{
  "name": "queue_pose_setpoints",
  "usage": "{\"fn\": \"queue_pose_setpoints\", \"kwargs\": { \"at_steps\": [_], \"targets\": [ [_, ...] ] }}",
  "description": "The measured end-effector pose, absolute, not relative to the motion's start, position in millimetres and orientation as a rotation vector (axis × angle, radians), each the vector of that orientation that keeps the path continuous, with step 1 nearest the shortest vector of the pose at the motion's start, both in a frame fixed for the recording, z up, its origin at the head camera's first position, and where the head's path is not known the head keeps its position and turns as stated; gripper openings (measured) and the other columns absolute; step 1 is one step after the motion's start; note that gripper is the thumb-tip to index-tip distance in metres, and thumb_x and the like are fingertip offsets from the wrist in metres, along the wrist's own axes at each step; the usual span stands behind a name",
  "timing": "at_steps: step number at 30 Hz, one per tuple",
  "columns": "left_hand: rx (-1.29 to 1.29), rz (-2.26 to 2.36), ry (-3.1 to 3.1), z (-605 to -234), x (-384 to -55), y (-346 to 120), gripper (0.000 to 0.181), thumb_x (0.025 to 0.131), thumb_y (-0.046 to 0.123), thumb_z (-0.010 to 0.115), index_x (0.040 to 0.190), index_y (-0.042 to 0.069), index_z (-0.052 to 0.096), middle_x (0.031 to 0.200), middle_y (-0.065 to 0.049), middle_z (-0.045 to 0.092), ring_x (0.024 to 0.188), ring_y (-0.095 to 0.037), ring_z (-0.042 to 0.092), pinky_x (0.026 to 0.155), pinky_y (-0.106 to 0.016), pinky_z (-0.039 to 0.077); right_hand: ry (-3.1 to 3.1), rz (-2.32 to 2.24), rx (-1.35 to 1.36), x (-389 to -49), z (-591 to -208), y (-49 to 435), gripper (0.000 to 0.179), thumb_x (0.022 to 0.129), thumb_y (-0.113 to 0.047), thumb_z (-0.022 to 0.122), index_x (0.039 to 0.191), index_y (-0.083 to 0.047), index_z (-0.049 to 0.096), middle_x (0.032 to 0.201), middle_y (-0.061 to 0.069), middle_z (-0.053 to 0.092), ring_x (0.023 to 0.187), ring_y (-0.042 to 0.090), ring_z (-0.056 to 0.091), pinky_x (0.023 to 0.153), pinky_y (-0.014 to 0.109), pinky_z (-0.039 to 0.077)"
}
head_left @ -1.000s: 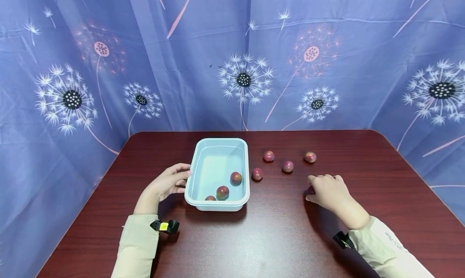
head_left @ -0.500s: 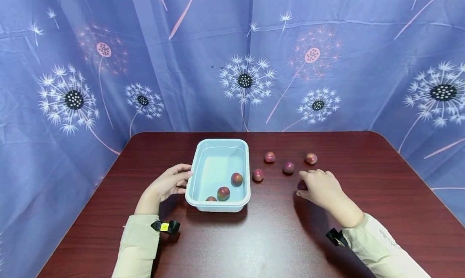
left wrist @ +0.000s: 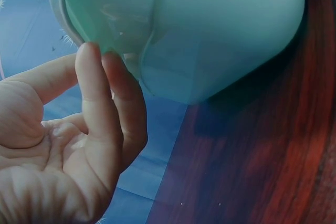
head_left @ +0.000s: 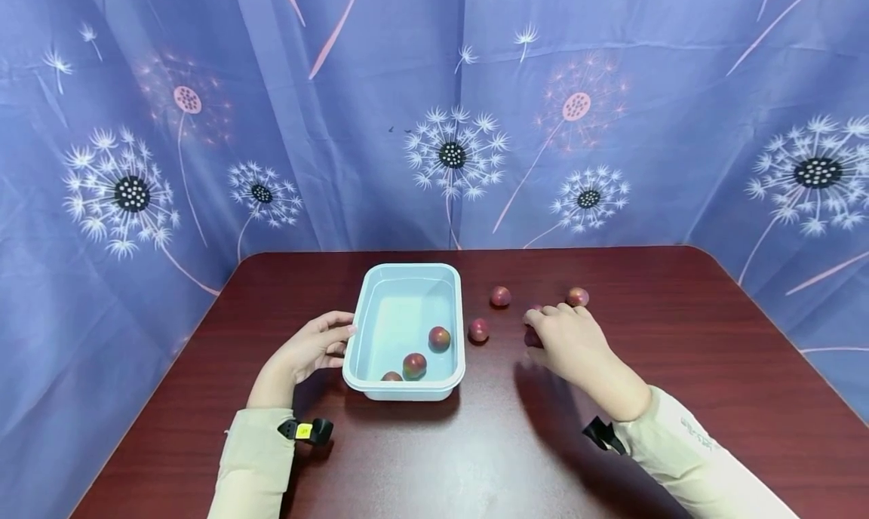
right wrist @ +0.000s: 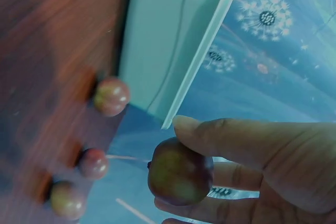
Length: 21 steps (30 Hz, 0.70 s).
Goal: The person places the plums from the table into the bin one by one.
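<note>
In the head view my left hand [head_left: 304, 354] is at the left side of a pale blue plastic container [head_left: 380, 388], thumb and fingertips pinching its rim. Inside the container lie three plums, among them a reddish plum [head_left: 414, 365] near the front wall. To the right, my right hand [head_left: 572, 345] holds a dark plum [right wrist: 180, 172] between thumb and fingers, raised over the table in the right wrist view. This hand partly covers a loose plum behind it. Closest to the container's right wall sits another plum [head_left: 478, 330].
On the dark red wooden table [head_left: 434, 466], two more plums lie farther back: one plum [head_left: 500, 296] right of the container and a yellowish-red plum [head_left: 578, 297] beyond my right hand. A blue curtain [head_left: 380, 127] with dandelion prints hangs behind the table.
My right hand has moved left with the plum, toward the container, and now overlaps one of the loose plums. My left hand and the container have stayed in place.
</note>
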State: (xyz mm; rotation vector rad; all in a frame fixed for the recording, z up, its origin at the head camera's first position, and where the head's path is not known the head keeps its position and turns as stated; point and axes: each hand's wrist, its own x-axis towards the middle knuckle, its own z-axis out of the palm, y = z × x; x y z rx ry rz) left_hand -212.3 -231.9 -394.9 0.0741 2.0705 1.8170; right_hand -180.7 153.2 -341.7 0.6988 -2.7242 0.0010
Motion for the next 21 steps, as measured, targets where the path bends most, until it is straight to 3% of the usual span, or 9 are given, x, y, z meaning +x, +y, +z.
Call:
{"fn": "queue_pose_setpoints", "kwargs": {
  "at_steps": [14, 21],
  "targets": [
    [0.090, 1.810, 2.085, -397, -214, -233, 0.048, 0.097, 0.020, 0.053, 0.135, -0.004, 0.038, 0.096, 0.000, 0.065, 0.078, -0.009, 0.063, 0.069, -0.024, 0.053, -2.614, 0.030, 0.815, -177, -327, 118, 0.032, 0.066, -0.024, 0.084, 0.075, -0.013, 0.055, 0.071, 0.001, 0.057, 0.069, 0.025, 0.053, 0.069, 0.041, 0.044],
    [0.103, 1.809, 2.089, -397, -214, -234, 0.047, 0.097, 0.020, 0.052, 0.135, -0.005, 0.038, 0.096, -0.001, 0.064, 0.078, -0.008, 0.063, 0.069, -0.025, 0.053, -2.605, 0.044, 0.832, -179, -323, 107, 0.033, 0.066, -0.025, 0.083, 0.087, -0.011, 0.063, 0.076, 0.003, 0.060, 0.073, 0.027, 0.055, 0.070, 0.041, 0.044]
  ]
}}
